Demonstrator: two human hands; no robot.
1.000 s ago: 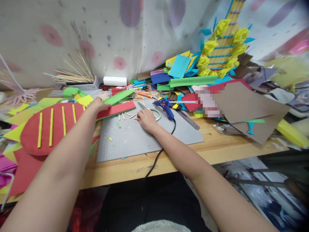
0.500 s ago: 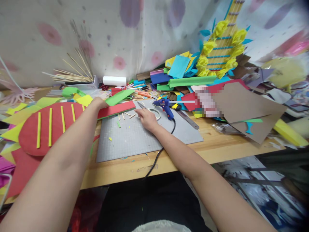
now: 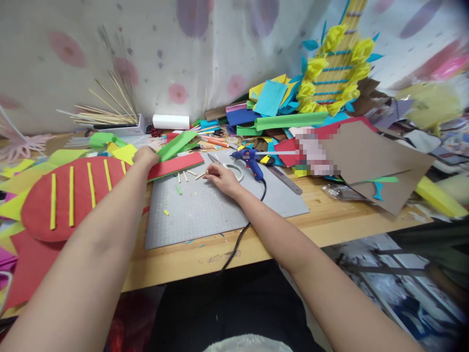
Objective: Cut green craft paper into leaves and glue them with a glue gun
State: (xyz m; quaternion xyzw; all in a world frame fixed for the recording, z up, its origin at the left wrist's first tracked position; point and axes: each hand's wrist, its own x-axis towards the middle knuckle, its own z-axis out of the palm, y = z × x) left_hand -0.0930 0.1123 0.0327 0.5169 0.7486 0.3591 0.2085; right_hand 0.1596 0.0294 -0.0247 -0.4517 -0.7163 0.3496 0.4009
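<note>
My left hand (image 3: 145,156) is curled at the near end of a red foam strip (image 3: 178,165) with a green underside, fingers partly hidden. Beside that forearm lies a red oval foam piece (image 3: 78,195) with raised yellow strips and yellow points around it. My right hand (image 3: 222,177) pinches the end of a short wooden stick (image 3: 200,176) above the grey cutting mat (image 3: 205,215). Several similar stick pieces (image 3: 185,176) lie just left of it. Scissors (image 3: 214,159), a roll of tape (image 3: 239,171) and a blue glue gun (image 3: 252,161) are close to the right hand.
A metal ruler (image 3: 286,181) lies at the mat's right side. The glue gun's black cord (image 3: 238,244) crosses the mat and table edge. Coloured foam sheets (image 3: 271,100), brown card (image 3: 370,151), a yellow-flowered guitar shape (image 3: 335,73) and a box of thin sticks (image 3: 122,128) crowd the back.
My right hand's fingers have drawn together on the short stick, which they were reaching over before. My left hand stays at the red strip; the view has shifted slightly.
</note>
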